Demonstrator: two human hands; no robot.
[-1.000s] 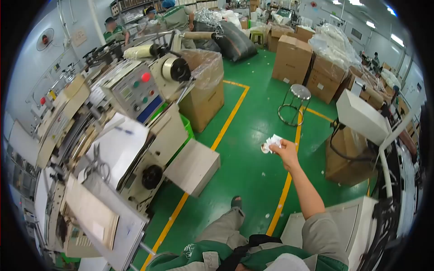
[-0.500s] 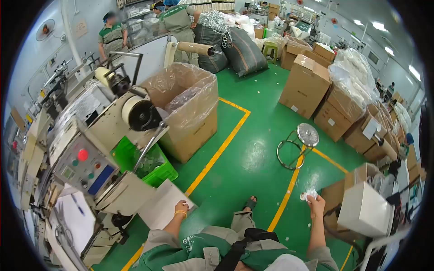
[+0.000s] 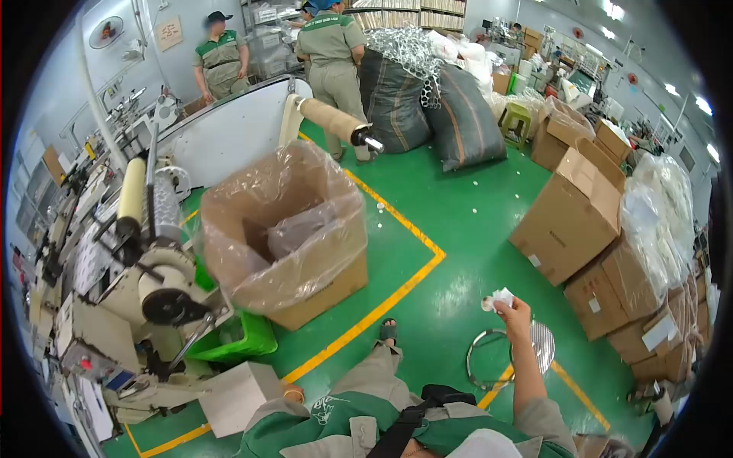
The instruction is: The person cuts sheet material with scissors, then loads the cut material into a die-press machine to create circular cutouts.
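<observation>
My right hand [image 3: 516, 316] is raised over the green floor, its fingers closed on a small crumpled white piece [image 3: 498, 299]. Whether that piece is paper, film or cloth I cannot make out. My left hand [image 3: 292, 392] hangs low by my thigh, at the right edge of a pale box-like block [image 3: 243, 393]; its fingers are mostly hidden. Ahead and to the left stands a large cardboard box [image 3: 328, 294] with a clear plastic liner [image 3: 229, 229] folded over its rim. Under my right forearm is a round-topped metal stool [image 3: 543, 347].
A machine with a roller arm [image 3: 179, 301] and a green crate [image 3: 256, 336] line the left. Cardboard boxes [image 3: 573, 217] are stacked on the right. Large dark sacks [image 3: 463, 122] lie at the back, near two people [image 3: 332, 46] [image 3: 221, 57]. Yellow lines mark the floor.
I have moved forward, so the lined box is closer and the stool is now beneath my right arm. My right hand, still holding the white piece, has come up; my left has dropped lower.
</observation>
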